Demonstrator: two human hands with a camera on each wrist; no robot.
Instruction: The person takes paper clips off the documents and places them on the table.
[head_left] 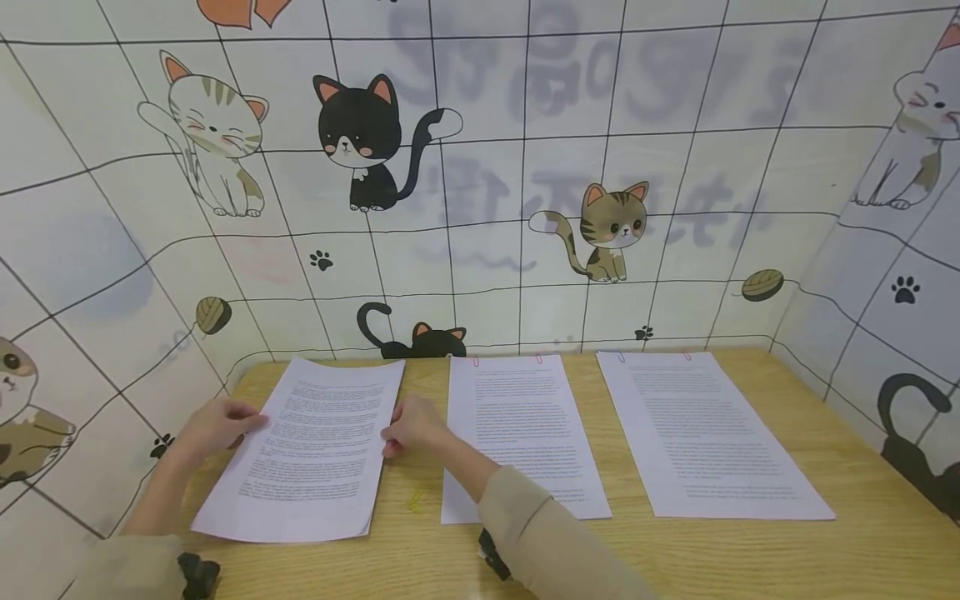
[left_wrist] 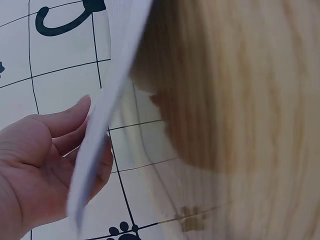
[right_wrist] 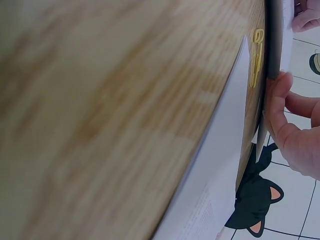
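Note:
A stack of printed paper [head_left: 315,450] sits at the left of the table, slightly bowed, with its near right corner showing more than one sheet. My left hand [head_left: 217,429] pinches its left edge; in the left wrist view the paper edge passes between thumb and fingers. On the opposite side, my right hand [head_left: 414,425] grips the right edge about halfway up. The right wrist view shows the thumb and fingertips at that edge, with the stack raised off the wood. Yellow paper clips [right_wrist: 257,57] lie on the table beside the stack.
Two more printed paper stacks lie to the right: a middle one [head_left: 525,442], partly under my right forearm, and a far right one [head_left: 712,442]. Both carry coloured paper clips along their top edges. A white wall [head_left: 487,250] with cat drawings closes off the table's back and sides.

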